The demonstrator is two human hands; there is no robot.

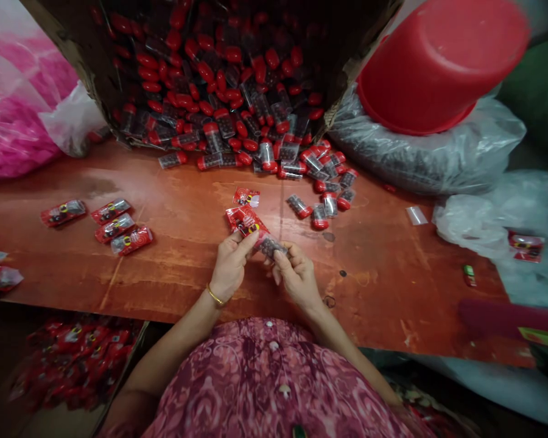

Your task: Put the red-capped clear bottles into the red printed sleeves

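left hand: the left hand (231,266) is narrowly closed, thumb and fingers pinching a red foil packet (246,220) near its lower end; a gold bangle (215,295) sits on the wrist.
right hand: the right hand (296,280) is narrowly closed, its thumb and fingertips gripping a clear tube (271,247) of dark contents.
tube and packet: both are held in the air above the table, between the hands. the clear tube lies tilted, one end against the lower end of the red foil packet; whether it is inside the packet is hard to tell.
just ahead: a small red slip (246,197) lies on the wooden table (374,292), just beyond the red foil packet.
spill: a tipped cardboard box (68,45) pours red-capped tubes (237,121) onto the table, with a few lying loose nearest the hands.
left of the table: four flat red packets (112,225) lie in a loose group, and more red packets (73,359) fill a box below the table edge.
far side: a red plastic basin (442,61) sits upside down, tilted on a bag of dark pieces (420,146); a pink-filled plastic bag (18,103) lies at the far left.
right of the table: a clear sleeve (416,215) lies on the wood near a crumpled plastic bag (475,225).
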